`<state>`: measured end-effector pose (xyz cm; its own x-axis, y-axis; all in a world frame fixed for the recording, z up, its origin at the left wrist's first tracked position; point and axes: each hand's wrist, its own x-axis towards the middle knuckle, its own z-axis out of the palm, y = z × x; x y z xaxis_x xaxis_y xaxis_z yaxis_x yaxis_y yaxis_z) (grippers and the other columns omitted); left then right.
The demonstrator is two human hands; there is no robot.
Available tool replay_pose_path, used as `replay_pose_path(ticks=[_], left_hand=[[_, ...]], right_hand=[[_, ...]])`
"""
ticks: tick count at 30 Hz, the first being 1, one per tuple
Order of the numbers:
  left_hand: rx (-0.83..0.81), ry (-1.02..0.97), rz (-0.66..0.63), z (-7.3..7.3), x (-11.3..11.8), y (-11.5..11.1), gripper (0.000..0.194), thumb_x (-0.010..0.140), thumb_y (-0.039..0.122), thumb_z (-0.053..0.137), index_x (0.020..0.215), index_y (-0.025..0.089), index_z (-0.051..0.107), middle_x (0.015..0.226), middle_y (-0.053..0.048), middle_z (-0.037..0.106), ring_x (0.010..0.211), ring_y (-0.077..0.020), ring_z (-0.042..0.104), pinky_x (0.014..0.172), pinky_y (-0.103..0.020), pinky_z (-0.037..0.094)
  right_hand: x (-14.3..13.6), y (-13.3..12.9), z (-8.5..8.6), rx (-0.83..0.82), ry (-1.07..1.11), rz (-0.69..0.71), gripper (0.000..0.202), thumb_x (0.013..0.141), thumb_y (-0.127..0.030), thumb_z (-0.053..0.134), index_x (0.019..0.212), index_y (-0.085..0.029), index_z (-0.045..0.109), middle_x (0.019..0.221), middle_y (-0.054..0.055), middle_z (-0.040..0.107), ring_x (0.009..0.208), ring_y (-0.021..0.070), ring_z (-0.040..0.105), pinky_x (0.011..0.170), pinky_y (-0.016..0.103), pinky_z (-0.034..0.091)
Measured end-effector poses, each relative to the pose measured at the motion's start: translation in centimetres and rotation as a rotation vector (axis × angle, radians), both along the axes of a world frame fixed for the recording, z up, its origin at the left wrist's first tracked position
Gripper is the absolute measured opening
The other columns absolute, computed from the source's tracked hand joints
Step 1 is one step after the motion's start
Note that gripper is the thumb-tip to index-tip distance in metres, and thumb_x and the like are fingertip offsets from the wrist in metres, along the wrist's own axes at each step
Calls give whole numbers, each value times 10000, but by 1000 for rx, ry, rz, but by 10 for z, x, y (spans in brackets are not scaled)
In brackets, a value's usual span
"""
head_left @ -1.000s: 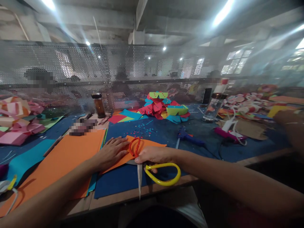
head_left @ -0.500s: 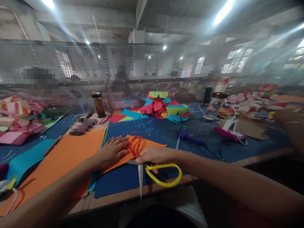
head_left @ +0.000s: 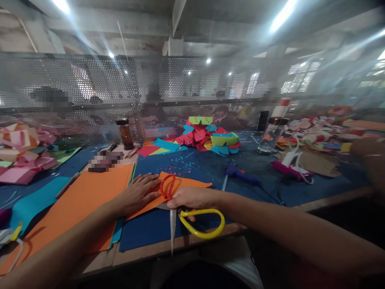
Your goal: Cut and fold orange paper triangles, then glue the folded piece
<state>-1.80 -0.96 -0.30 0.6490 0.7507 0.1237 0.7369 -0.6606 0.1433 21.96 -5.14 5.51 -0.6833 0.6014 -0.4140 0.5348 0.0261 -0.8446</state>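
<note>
My left hand [head_left: 141,192] lies flat with fingers stretched over a small orange paper sheet [head_left: 192,182] on the blue board. In my right hand [head_left: 189,198] is a pair of scissors [head_left: 207,234], gripped near the pivot, with one red handle and one yellow handle. Its blades are spread. One points down past the board's front edge, and the other runs leftward along the sheet's near edge, partly hidden by my fingers.
A stack of larger orange sheets [head_left: 90,200] lies at the left. Behind are colourful paper shapes [head_left: 198,136] and a brown bottle [head_left: 124,134]. To the right are a blue glue gun [head_left: 243,175], a clear bottle [head_left: 270,136], a pink power strip [head_left: 291,170] and a co-worker's hand [head_left: 365,150].
My right hand and the scissors have shifted slightly left along the orange sheet's near edge. My left hand has moved a little left, still flat on the paper.
</note>
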Motion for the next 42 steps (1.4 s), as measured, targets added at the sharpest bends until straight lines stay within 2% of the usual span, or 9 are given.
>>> replay_pose_path(ticks=[11, 17, 23, 33, 42], left_hand=[[-4, -3, 7, 2, -1, 0, 553, 982, 582, 300, 1432, 281, 410, 1552, -46, 360, 1445, -280, 252, 1163, -529, 202], [9, 3, 3, -1, -9, 4, 564, 960, 620, 324, 1446, 340, 384, 1566, -18, 332, 1451, -286, 234, 1162, -525, 207], [20, 8, 16, -6, -9, 5, 584, 963, 619, 311, 1455, 312, 377, 1568, -29, 329, 1448, -288, 245, 1167, -524, 187], [35, 11, -9, -4, -8, 3, 565, 968, 603, 324, 1442, 304, 389, 1566, -46, 328, 1442, -294, 251, 1159, -518, 198], [37, 10, -2, -2, -8, 1, 560, 970, 595, 324, 1436, 293, 399, 1560, -46, 340, 1441, -288, 253, 1162, -503, 204]], right_hand=[[4, -1, -2, -34, 35, 8, 335, 920, -260, 489, 598, -179, 447, 462, -95, 377, 338, 51, 338, 411, 206, 272], [4, 1, -5, -46, 32, 1, 323, 903, -286, 514, 602, -177, 465, 479, -91, 379, 351, 54, 347, 425, 206, 300], [-1, -1, -3, -7, 18, -10, 322, 911, -303, 492, 617, -178, 453, 479, -85, 392, 355, 59, 354, 427, 213, 273], [-2, 1, -3, -12, -2, 3, 334, 917, -316, 499, 618, -175, 456, 486, -81, 404, 358, 55, 357, 432, 207, 303], [-5, -4, 1, -7, -20, 6, 342, 919, -311, 494, 608, -181, 434, 452, -89, 388, 339, 52, 324, 404, 203, 255]])
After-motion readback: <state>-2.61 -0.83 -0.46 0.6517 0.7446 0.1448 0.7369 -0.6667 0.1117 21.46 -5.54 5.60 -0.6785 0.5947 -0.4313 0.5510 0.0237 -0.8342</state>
